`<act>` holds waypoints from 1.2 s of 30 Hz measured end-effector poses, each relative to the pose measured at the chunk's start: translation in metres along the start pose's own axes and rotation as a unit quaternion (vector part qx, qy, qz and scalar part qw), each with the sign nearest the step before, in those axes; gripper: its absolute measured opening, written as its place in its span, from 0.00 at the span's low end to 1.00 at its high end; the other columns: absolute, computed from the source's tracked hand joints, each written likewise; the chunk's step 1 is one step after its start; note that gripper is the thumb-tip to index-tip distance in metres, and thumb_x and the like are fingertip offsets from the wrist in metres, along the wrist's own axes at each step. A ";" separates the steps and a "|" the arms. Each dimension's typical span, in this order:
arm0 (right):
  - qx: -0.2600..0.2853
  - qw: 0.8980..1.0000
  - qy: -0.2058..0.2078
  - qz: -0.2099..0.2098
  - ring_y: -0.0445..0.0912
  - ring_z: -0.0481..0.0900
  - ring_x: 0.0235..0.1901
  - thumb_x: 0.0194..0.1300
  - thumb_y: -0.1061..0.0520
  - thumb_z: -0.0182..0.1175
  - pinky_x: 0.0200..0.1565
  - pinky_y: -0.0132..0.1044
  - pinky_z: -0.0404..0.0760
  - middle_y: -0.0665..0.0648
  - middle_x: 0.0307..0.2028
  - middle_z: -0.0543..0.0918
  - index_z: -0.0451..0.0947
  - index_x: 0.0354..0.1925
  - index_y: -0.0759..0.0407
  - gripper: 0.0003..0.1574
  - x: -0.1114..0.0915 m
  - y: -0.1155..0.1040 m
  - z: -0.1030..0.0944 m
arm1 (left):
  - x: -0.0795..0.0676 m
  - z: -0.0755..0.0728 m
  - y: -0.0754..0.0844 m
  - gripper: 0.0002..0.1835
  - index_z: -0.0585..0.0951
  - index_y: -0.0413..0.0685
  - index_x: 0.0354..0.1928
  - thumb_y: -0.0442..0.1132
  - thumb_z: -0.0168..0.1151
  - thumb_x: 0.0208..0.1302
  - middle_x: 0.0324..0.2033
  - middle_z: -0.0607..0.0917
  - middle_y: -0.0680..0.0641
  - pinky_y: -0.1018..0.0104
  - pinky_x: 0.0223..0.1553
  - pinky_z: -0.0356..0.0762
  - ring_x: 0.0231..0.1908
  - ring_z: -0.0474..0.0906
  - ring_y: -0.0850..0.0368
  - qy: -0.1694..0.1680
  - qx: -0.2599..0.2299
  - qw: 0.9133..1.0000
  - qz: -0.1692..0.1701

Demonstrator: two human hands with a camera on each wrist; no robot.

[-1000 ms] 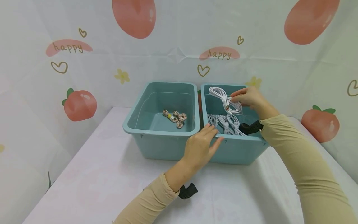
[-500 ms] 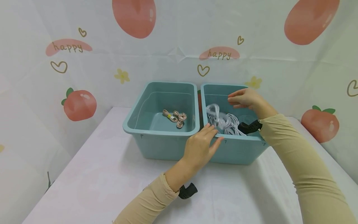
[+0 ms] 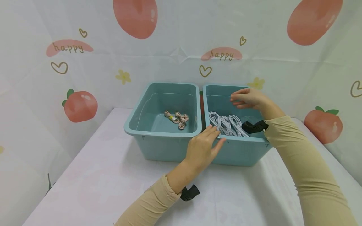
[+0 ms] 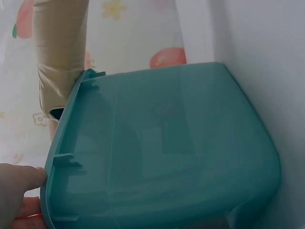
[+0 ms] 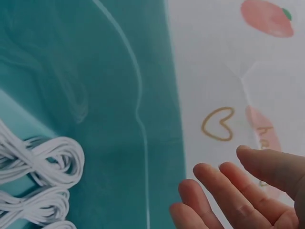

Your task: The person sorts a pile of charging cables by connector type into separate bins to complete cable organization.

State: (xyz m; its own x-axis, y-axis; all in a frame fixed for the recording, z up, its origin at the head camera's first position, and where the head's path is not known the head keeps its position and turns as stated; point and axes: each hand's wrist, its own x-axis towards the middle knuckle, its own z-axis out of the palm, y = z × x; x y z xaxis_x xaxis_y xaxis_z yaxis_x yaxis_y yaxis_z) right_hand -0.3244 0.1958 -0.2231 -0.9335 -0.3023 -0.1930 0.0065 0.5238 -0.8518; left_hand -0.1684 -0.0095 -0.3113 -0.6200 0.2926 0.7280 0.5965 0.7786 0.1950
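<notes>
In the head view, my right hand (image 3: pixel 249 98) hovers over the right-hand blue-green bin (image 3: pixel 240 151), its fingers apart and nothing between them. Below it, several white cable bundles (image 3: pixel 226 125) lie side by side along the bin's near left part. The right wrist view also shows the looped white cables (image 5: pixel 52 162) and my spread fingers, well apart from them. My left hand (image 3: pixel 201 147) rests at this bin's front left rim, fingers extended over the edge and thumb along the outside. In the left wrist view, its thumb (image 4: pixel 31 177) meets the rim.
Close beside it on the left stands a matching bin (image 3: pixel 162 135) with two small beige cable bundles (image 3: pixel 182 120) inside. Both bins are on a white-covered table (image 3: pixel 93 188), against a fruit-patterned backdrop (image 3: pixel 167 56). A black wrist mount (image 3: pixel 254 127) hangs below my right sleeve.
My right hand has let go of a white cable bundle, which has dropped onto the others in the right bin. The right fingers have spread. My left hand stays at the rim.
</notes>
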 end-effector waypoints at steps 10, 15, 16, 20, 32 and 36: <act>0.068 0.996 -0.003 -0.052 0.31 0.83 0.37 0.66 0.48 0.56 0.43 0.26 0.82 0.36 0.34 0.83 0.72 0.50 0.52 0.16 -0.021 -0.012 -0.004 | 0.001 -0.001 -0.002 0.15 0.85 0.46 0.43 0.48 0.62 0.61 0.45 0.86 0.48 0.67 0.45 0.82 0.52 0.81 0.55 -0.003 0.003 1.000 0.002; 0.075 0.994 0.001 -0.083 0.33 0.83 0.38 0.65 0.49 0.56 0.43 0.27 0.82 0.37 0.36 0.84 0.75 0.45 0.49 0.11 -0.035 -0.020 -0.004 | 0.001 0.000 -0.004 0.15 0.85 0.46 0.43 0.48 0.62 0.61 0.45 0.86 0.47 0.67 0.44 0.82 0.52 0.81 0.54 -0.009 0.009 1.000 0.005; 0.070 0.994 0.004 -0.087 0.33 0.83 0.39 0.65 0.49 0.56 0.44 0.27 0.82 0.37 0.37 0.84 0.75 0.46 0.49 0.12 -0.038 -0.021 -0.004 | 0.001 -0.001 -0.004 0.15 0.85 0.46 0.43 0.47 0.62 0.61 0.45 0.86 0.47 0.67 0.44 0.82 0.52 0.81 0.54 -0.010 0.011 1.000 0.006; 0.048 0.994 0.018 -0.094 0.33 0.83 0.40 0.65 0.48 0.57 0.44 0.25 0.81 0.36 0.37 0.84 0.76 0.46 0.48 0.13 -0.047 -0.027 -0.002 | 0.002 -0.004 -0.006 0.15 0.85 0.46 0.43 0.48 0.61 0.62 0.46 0.86 0.47 0.66 0.43 0.83 0.52 0.81 0.54 -0.027 0.016 0.999 0.004; -0.119 0.981 0.075 -0.130 0.32 0.81 0.38 0.65 0.45 0.56 0.46 0.27 0.80 0.43 0.42 0.85 0.74 0.55 0.63 0.28 -0.063 -0.035 0.011 | 0.019 -0.041 -0.011 0.18 0.81 0.47 0.51 0.48 0.58 0.65 0.49 0.84 0.47 0.63 0.45 0.82 0.50 0.82 0.54 -0.176 -0.068 0.982 -0.017; -0.213 0.958 0.119 -0.153 0.47 0.82 0.46 0.66 0.46 0.55 0.52 0.46 0.78 0.59 0.48 0.83 0.77 0.52 0.60 0.24 -0.068 -0.038 0.016 | 0.030 -0.065 -0.018 0.19 0.79 0.46 0.53 0.48 0.57 0.65 0.50 0.84 0.48 0.62 0.49 0.80 0.50 0.82 0.55 -0.199 -0.075 0.977 -0.006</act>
